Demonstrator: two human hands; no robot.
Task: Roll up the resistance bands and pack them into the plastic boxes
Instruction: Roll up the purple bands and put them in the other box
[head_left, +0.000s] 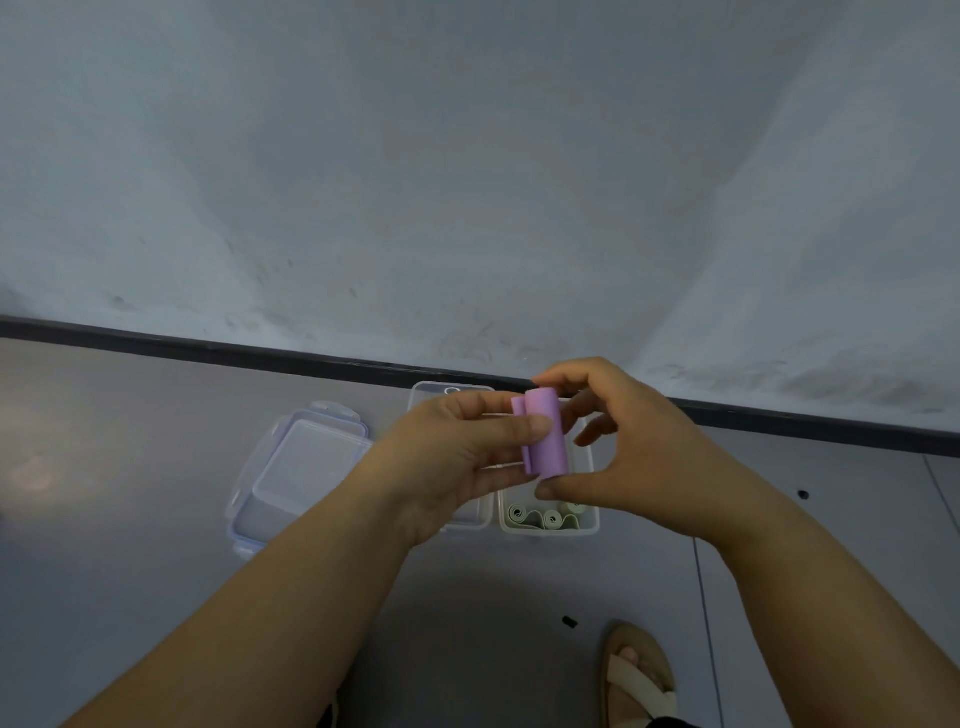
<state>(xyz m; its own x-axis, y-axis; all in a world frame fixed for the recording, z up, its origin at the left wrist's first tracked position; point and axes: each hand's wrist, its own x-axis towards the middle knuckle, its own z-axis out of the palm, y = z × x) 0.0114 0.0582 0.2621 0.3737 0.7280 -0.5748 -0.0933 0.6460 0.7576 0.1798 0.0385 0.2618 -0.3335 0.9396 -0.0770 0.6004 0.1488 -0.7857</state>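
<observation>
**Two hands, one purple roll, boxes straight below**

Both hands share the purple band (545, 439), rolled into a short, fat cylinder and held up off the floor (156, 415). Its long axis runs up and down the picture, nearly straight. A loose tail of band shows along its left edge.

The right hand (634, 452) takes the roll end to end, with a fingertip on the far end and the thumb under the near end. The left hand (457, 457) comes in from the side, its thumb laid across the roll and its fingers behind, so its grip pinches the wrap and the loose tail. Both grips are closed on the band, and neither hand is free.

Below them stand two boxes, touching or nearly so. The filled box (592, 519), on the right, holds green rolls (550, 517) standing on end with their spirals facing up. The clear box (452, 388), on the left, is mostly hidden by the left hand, so its contents cannot be told. A lid (301, 467) lies to the left of both.

In the picture the roll sits over the far part of the filled box, close to where the two boxes meet. The right hand is the nearer one to the filled box, and the left hand hangs over the clear box. My reading is that the tail has yet to be wound in. After that the move is a short drop with the roll on end like the green ones. If the side pinch lets go early, the wrap may spring loose.
</observation>
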